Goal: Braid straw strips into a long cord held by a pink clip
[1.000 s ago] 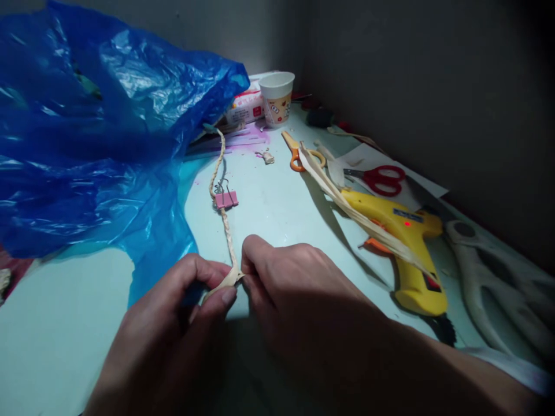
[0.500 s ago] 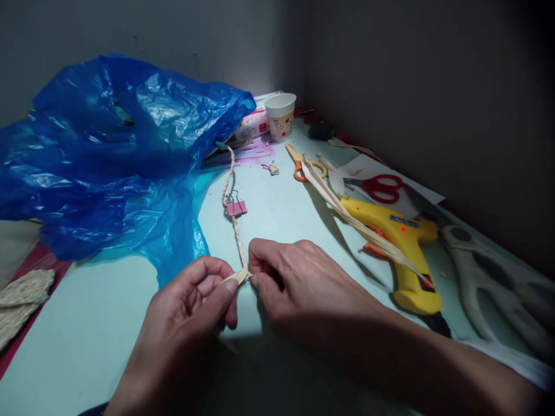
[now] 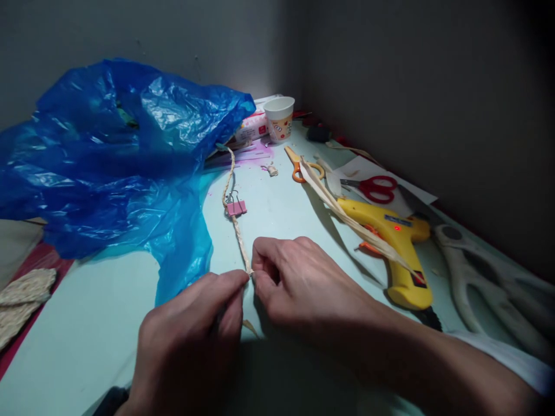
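A thin pale braided cord [image 3: 240, 240] runs from the blue bag's edge toward me, with a pink binder clip [image 3: 236, 208] gripping it partway. At the cord's near end, my left hand [image 3: 195, 323] is closed in a pinch, its back turned up. Right beside it, my right hand [image 3: 299, 280] pinches the same end between thumb and forefinger. The fingertips of both hands almost meet and hide most of the strands between them. A loose strand tip [image 3: 250, 328] sticks out below my left fingers.
A crumpled blue plastic bag [image 3: 125, 156] fills the left. On the right lie a yellow glue gun [image 3: 405, 254], dried husk strips [image 3: 347, 216], red-handled scissors [image 3: 377, 189], orange scissors [image 3: 297, 167] and large grey-handled shears [image 3: 463, 277]. A paper cup [image 3: 280, 120] stands at the back.
My left hand has rolled over so its back faces up, folding the flat strand it held out of sight. My right hand keeps its pinch at the cord's end.
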`<state>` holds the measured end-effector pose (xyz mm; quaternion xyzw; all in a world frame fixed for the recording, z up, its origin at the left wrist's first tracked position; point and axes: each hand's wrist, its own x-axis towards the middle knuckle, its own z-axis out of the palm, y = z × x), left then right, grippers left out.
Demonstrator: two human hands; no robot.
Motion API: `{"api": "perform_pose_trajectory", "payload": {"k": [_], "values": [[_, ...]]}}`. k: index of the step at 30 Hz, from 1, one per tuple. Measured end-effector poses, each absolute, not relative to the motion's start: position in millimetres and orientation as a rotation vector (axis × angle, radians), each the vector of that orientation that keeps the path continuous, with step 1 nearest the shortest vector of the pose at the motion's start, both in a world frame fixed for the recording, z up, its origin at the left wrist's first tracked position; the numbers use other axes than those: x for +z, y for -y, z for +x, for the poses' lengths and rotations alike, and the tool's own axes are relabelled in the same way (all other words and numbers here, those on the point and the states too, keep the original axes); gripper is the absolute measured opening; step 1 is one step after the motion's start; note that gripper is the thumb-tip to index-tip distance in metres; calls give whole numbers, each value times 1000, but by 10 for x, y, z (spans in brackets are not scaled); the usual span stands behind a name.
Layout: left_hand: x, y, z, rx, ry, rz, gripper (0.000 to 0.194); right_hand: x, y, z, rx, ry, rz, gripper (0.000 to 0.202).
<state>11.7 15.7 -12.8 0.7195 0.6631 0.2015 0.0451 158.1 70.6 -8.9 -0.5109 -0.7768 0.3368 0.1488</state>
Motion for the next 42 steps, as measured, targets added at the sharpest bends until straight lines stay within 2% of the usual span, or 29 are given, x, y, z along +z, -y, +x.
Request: {"api": "perform_pose_trajectory", "payload": {"k": [3,8,15,20,24,29,35,37,41,42], "values": [[-146,-96,142,349,-2103,2496,32,-108,-700,1581,1015,2183,-1476,10],[-178,-48,156,167,-2160,2500,32,-139,-707,1591,1165,2059,-1424,11],[-262,78,28,435,-1987,2462,41,-120,-751,1654,1730,1764,-1229,17],[-339,145,-56,588,-1916,2385,43,-77,-758,1666,1928,1594,-1107,22],[-324,100,-53,616,-1671,2507,40,-52,-759,1644,1900,1603,-1186,21],[-126,87,-54,541,-1832,2250,20,-129,-770,1614,1732,1751,-1227,17],[221,60,-241,782,-1885,1892,18,-161,-790,1616,1577,1850,-1232,15],[290,-50,-198,783,-1889,1711,23,-139,-792,1617,1570,1872,-1215,15],[232,-346,-11,661,-1549,1266,32,-122,-796,1616,1595,1861,-1154,13],[188,-406,22,655,-1479,1199,28,-127,-798,1618,1605,1852,-1147,12]]}}
